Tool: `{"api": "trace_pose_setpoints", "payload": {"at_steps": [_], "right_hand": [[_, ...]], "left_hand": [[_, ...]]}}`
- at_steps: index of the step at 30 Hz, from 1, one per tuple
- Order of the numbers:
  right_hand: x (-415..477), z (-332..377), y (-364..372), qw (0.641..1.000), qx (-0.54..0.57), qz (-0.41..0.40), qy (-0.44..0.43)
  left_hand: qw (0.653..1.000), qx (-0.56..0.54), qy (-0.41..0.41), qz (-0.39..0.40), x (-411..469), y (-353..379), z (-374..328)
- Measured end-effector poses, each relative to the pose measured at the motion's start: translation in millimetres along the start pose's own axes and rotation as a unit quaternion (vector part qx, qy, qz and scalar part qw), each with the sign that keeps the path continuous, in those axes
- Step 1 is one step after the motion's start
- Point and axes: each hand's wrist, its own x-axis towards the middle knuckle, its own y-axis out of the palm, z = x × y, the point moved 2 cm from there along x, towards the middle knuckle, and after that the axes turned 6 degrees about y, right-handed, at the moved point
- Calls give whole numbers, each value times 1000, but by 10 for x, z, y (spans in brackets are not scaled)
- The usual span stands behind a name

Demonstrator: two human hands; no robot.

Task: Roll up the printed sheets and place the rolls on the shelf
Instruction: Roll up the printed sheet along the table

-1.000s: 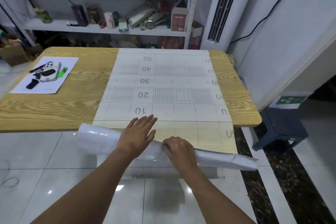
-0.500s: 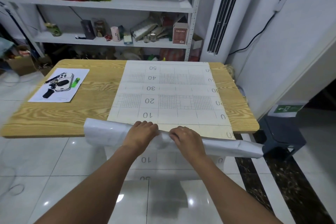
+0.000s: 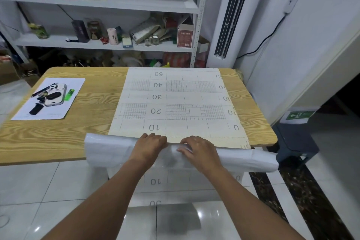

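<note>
A printed sheet (image 3: 175, 101) with grid squares and the numbers 10 to 50 lies flat on the wooden table (image 3: 58, 138). Its near end is wound into a loose white roll (image 3: 109, 150) along the table's front edge. My left hand (image 3: 150, 147) and my right hand (image 3: 198, 151) lie side by side on the middle of the roll, fingers curled over its top. Another part of the sheet (image 3: 175, 183) hangs below the roll toward the floor. The white metal shelf (image 3: 120, 3) stands behind the table.
A white paper (image 3: 76, 85) at the table's left carries a phone (image 3: 56, 93), keys and a green lighter. The shelf boards hold boxes, jars and bags. A tall air conditioner (image 3: 229, 15) stands at the right, and a dark stool (image 3: 296, 142) sits beside the table's right end.
The roll has travelled forward onto the table's front edge. My left hand went from flat on the sheet to curled over the roll, and both hands shifted forward with it.
</note>
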Motion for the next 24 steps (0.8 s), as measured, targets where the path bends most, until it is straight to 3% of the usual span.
{"api": "trace_pose_setpoints", "payload": {"at_steps": [8,14,24], "right_hand": [[261,-68,127,998,-52,-20,7],[600,-228,165,990,-51,78,105],[922,-567,718,963,-48,220,147]], "left_hand": [[1000,-15,-11,0,235,57,204],[999,-30,8,26,287,164,242],[998,-41,6,46,436,274,276]]}}
